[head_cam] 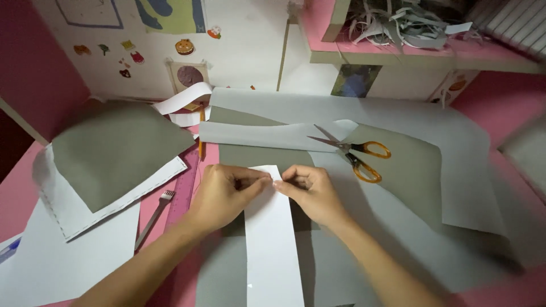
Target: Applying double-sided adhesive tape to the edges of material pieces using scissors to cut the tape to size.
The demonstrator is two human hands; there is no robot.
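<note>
A long white paper strip (272, 244) lies lengthwise on grey paper (398, 227) in front of me. My left hand (224, 193) pinches the strip's far end from the left. My right hand (310, 190) pinches the same end from the right, fingertips almost meeting my left hand's. Orange-handled scissors (352, 152) lie open on the grey sheets just beyond my right hand, untouched.
A grey sheet on white paper (114, 153) lies at the left. A small grey-handled tool (154, 217) and a purple ruler (185, 190) sit on the pink desk. A shelf (421, 54) holding paper scraps hangs at upper right. A wall with stickers (136, 57) stands behind.
</note>
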